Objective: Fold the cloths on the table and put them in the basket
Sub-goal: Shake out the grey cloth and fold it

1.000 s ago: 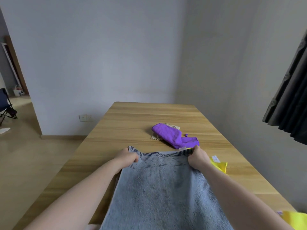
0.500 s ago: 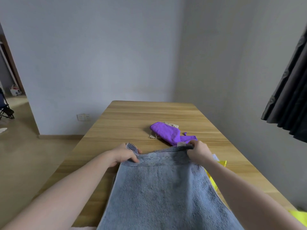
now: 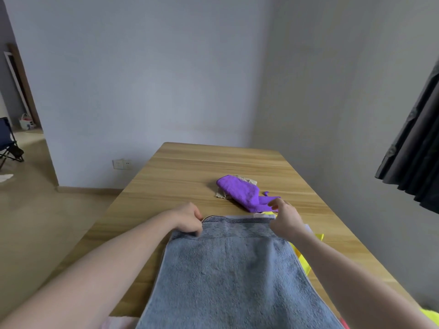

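Observation:
A grey towel (image 3: 228, 269) with a striped far hem lies lengthwise on the wooden table (image 3: 190, 167), running from the near edge away from me. My left hand (image 3: 188, 219) has its fingers curled on the hem's far left corner. My right hand (image 3: 285, 220) hovers over the far right corner, fingers loosely spread and lifted off the fabric. A purple cloth (image 3: 242, 193) lies crumpled just beyond the right hand, on top of a beige cloth (image 3: 248, 180). A yellow cloth (image 3: 305, 263) pokes out from under the towel's right side. No basket is in view.
A wall runs close along the table's right side, with a dark curtain (image 3: 415, 150) hanging at the right. Something yellow (image 3: 431, 315) shows at the bottom right corner. Open floor lies left of the table, with a folding chair (image 3: 8, 143) far left.
The towel's far hem has been laid down flat on the table. My right hand has let go of its corner and lifted; the left hand stays at its corner.

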The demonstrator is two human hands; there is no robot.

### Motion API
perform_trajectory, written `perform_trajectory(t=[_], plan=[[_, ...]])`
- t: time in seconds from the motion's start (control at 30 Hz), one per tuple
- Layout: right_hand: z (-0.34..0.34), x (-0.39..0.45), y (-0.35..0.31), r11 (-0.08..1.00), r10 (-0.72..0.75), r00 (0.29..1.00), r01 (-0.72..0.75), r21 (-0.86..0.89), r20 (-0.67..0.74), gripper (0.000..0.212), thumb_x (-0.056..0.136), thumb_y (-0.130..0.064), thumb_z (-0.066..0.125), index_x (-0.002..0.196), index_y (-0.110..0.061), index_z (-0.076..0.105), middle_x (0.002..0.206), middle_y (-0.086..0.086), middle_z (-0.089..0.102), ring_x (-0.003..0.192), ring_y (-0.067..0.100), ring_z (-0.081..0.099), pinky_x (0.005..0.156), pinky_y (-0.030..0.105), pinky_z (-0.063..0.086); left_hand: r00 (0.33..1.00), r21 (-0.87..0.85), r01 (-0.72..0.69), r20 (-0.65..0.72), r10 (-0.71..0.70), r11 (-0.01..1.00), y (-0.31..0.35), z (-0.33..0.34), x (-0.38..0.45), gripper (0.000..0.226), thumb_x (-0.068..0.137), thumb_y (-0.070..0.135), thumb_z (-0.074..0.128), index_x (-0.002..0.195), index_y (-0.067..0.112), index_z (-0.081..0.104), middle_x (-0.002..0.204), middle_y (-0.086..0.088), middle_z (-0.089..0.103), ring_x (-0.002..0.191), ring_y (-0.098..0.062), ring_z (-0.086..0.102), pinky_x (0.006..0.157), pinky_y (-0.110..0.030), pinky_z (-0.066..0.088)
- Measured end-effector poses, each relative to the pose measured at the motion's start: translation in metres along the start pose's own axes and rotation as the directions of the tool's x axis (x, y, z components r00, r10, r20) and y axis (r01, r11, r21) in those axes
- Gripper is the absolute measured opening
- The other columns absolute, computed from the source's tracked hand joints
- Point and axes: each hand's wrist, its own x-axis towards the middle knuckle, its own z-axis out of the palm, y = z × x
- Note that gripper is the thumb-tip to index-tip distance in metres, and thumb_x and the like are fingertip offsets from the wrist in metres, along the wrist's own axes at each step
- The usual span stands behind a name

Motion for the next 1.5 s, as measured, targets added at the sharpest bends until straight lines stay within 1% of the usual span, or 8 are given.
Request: perform_trajectory(t=[0.37, 0.5, 0.67, 0.8, 1.0, 1.17, 1.37, 1.5], plan=[[0.044, 0.004, -0.057, 0.976, -0.212, 0.945, 0.216, 0.011, 0.250, 0.056, 0.088, -0.023, 0.063, 0.142, -0.030, 0.054, 0.143, -0.004, 0.057, 0.131, 0.020, 0.053, 0.106, 0.033, 0.045, 0.958, -0.050, 0.126, 0.265, -0.109, 0.991, -0.009, -0.019, -0.013, 0.038, 0.057, 0.042, 0.079, 0.072, 0.021, 0.051, 0.073, 0.001, 0.043, 0.061, -0.017, 0.034, 0.056, -0.028, 0.023], [0.062, -0.004, -0.091, 0.956, -0.289, 0.894, 0.288, 0.055, 0.343, 0.066, 0.078, -0.012, 0.056, 0.140, -0.032, 0.056, 0.137, -0.004, 0.062, 0.132, 0.018, 0.050, 0.110, 0.030, 0.041, 0.911, -0.342, 0.212, 0.409, -0.058, 0.916, -0.021, -0.023, -0.022, 0.037, 0.079, 0.059, 0.063, 0.078, 0.022, 0.063, 0.087, 0.000, 0.057, 0.083, -0.020, 0.049, 0.080, -0.035, 0.034], [0.068, -0.011, -0.105, 0.947, -0.298, 0.892, 0.322, -0.015, 0.340, 0.060, 0.071, -0.017, 0.047, 0.124, -0.037, 0.067, 0.121, -0.008, 0.069, 0.125, 0.022, 0.052, 0.107, 0.034, 0.044, 0.938, -0.647, 0.261, 0.345, -0.031, 0.717, -0.042, -0.011, -0.017, 0.032, 0.091, 0.039, 0.038, 0.073, 0.015, 0.049, 0.069, -0.005, 0.051, 0.059, -0.018, 0.041, 0.057, -0.032, 0.031], [0.060, -0.015, -0.103, 0.935, -0.353, 0.895, 0.350, 0.061, 0.273, 0.049, 0.067, -0.011, 0.050, 0.102, -0.032, 0.077, 0.102, -0.010, 0.070, 0.110, 0.019, 0.060, 0.092, 0.025, 0.047, 0.929, -0.632, 0.316, 0.359, -0.094, 0.708, -0.046, -0.001, -0.024, 0.025, 0.079, 0.019, 0.053, 0.054, 0.022, 0.045, 0.055, 0.005, 0.040, 0.046, -0.011, 0.032, 0.044, -0.019, 0.022], [0.046, -0.023, -0.097, 0.913, -0.387, 0.898, 0.342, 0.221, 0.208, 0.046, 0.072, 0.005, 0.046, 0.098, -0.018, 0.076, 0.100, -0.001, 0.073, 0.097, 0.015, 0.063, 0.083, 0.023, 0.049, 0.887, -0.469, 0.311, 0.455, -0.076, 0.827, -0.035, -0.007, -0.035, 0.037, 0.085, 0.040, 0.058, 0.055, 0.028, 0.042, 0.057, 0.011, 0.034, 0.048, -0.007, 0.019, 0.045, -0.021, 0.007], [0.039, -0.029, -0.094, 0.912, -0.366, 0.912, 0.312, 0.265, 0.184, 0.040, 0.071, 0.005, 0.045, 0.091, -0.021, 0.068, 0.083, -0.011, 0.065, 0.080, 0.010, 0.059, 0.063, 0.010, 0.042, 0.885, -0.454, 0.235, 0.466, 0.005, 0.860, -0.029, -0.009, -0.043, 0.026, 0.086, 0.039, 0.060, 0.081, 0.017, 0.071, 0.088, -0.005, 0.074, 0.076, -0.019, 0.065, 0.068, -0.027, 0.045], [0.034, -0.034, -0.093, 0.927, -0.320, 0.925, 0.262, 0.267, 0.206, 0.033, 0.077, -0.001, 0.047, 0.093, -0.017, 0.071, 0.078, -0.011, 0.063, 0.065, 0.005, 0.053, 0.054, 0.014, 0.037, 0.976, -0.624, 0.074, 0.206, 0.073, 0.778, -0.030, -0.012, -0.049, 0.011, 0.089, 0.025, 0.067, 0.081, 0.018, 0.064, 0.087, -0.006, 0.071, 0.084, -0.020, 0.067, 0.076, -0.031, 0.048], [0.032, -0.038, -0.096, 0.926, -0.328, 0.927, 0.277, 0.257, 0.184, 0.030, 0.079, -0.005, 0.051, 0.095, -0.020, 0.072, 0.086, -0.010, 0.067, 0.081, 0.011, 0.060, 0.071, 0.022, 0.045, 0.986, -0.722, 0.051, 0.146, 0.080, 0.690, -0.035, -0.007, -0.053, 0.018, 0.099, 0.029, 0.063, 0.101, 0.011, 0.066, 0.102, -0.012, 0.075, 0.098, -0.026, 0.071, 0.092, -0.040, 0.055]])
